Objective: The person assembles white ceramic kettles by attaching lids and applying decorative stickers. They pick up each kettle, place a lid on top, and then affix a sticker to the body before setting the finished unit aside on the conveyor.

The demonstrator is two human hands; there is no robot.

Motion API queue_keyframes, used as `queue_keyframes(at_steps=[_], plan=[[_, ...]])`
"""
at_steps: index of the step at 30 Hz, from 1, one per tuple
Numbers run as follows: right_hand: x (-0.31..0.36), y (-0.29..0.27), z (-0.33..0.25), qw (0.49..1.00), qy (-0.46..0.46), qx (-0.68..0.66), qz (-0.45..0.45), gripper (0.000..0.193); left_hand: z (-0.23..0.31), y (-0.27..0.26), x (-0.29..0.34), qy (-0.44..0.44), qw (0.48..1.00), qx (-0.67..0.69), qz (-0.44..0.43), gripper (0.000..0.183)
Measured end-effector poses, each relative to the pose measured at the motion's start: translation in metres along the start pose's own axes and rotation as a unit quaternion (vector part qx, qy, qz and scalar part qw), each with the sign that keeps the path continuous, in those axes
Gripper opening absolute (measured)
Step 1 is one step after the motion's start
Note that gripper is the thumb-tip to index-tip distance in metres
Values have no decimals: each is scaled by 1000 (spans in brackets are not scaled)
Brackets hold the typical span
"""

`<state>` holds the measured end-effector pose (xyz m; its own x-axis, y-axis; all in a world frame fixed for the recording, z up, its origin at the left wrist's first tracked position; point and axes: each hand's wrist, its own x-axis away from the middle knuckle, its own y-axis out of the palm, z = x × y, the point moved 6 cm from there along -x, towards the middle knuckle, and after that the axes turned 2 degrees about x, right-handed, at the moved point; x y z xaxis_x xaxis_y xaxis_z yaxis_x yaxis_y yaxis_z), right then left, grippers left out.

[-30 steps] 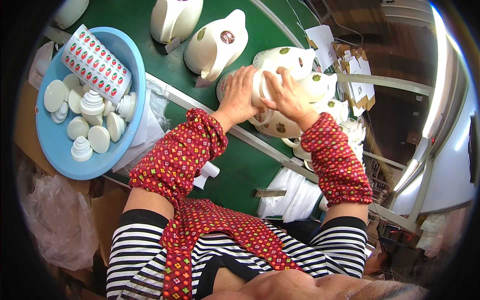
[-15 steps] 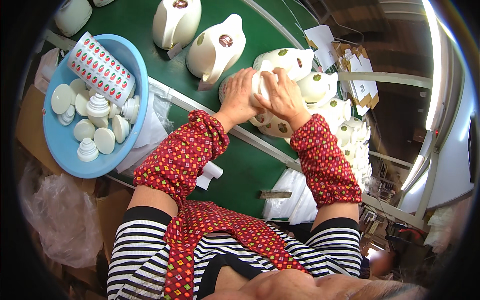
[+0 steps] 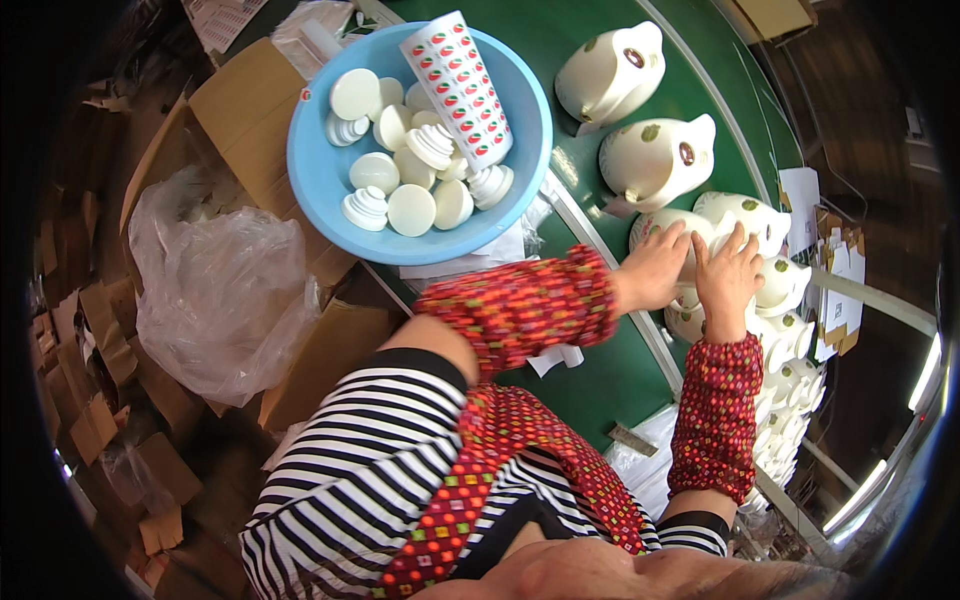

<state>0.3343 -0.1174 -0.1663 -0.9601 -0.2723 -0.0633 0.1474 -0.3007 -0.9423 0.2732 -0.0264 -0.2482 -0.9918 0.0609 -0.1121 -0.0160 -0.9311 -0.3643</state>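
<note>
Cream jugs with spouts and green leaf-like marks stand on the green bench at the upper right. My left hand [image 3: 655, 268] lies over one cream jug [image 3: 650, 225], its fingers stretched along the jug's top. Beside it, my right hand [image 3: 728, 272] has its fingers spread, with the tips at the same jug's right side, close to a neighbouring jug [image 3: 752, 222]. The hands cover much of the jug's near side, and I cannot see any small part under them. Farther back stand two more jugs, one nearer [image 3: 655, 165] and one at the far end [image 3: 605, 75].
A blue basin [image 3: 318, 215] at the left holds white stepped stoppers [image 3: 410, 210] and a roll of red-and-green stickers [image 3: 455, 85]. Several more jugs [image 3: 790, 385] crowd the right. A metal rail [image 3: 655, 345] crosses the bench. Plastic bags [image 3: 220, 290] and cardboard boxes [image 3: 250, 100] lie left.
The view has swung left, so the basin and bench sit farther right in the picture. My hands were close together around a white part on the jug; now their fingers are more stretched out.
</note>
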Motion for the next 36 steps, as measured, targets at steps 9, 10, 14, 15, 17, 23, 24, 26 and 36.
queue_keyframes(at_steps=[9,10,14,15,17,23,24,26,36], plan=[[58,-55,-297,900,-356,-233,-99,54,-118,-315,146,-95,912,-277,287,41],[54,-37,-322,912,-325,-191,-164,68,-139,-324,143,-155,912,-303,227,46],[49,6,-366,958,-233,-109,-130,112,-164,-327,113,-260,906,-331,44,66],[45,10,-365,965,-207,-101,-127,121,-171,-327,106,-235,919,-315,34,68],[41,23,-369,945,-244,-111,-189,126,-168,-329,108,-225,942,-248,4,67],[67,36,-367,908,-266,-195,-258,55,-188,-317,122,-209,960,-106,-154,69],[71,37,-367,887,-267,-246,-286,49,-186,-317,120,-222,953,-103,-176,66],[71,40,-363,864,-307,-259,-303,41,-182,-316,116,-200,955,-124,-181,65],[-16,-90,-172,854,-64,-448,-257,41,-158,-295,137,-126,957,-237,-109,69]])
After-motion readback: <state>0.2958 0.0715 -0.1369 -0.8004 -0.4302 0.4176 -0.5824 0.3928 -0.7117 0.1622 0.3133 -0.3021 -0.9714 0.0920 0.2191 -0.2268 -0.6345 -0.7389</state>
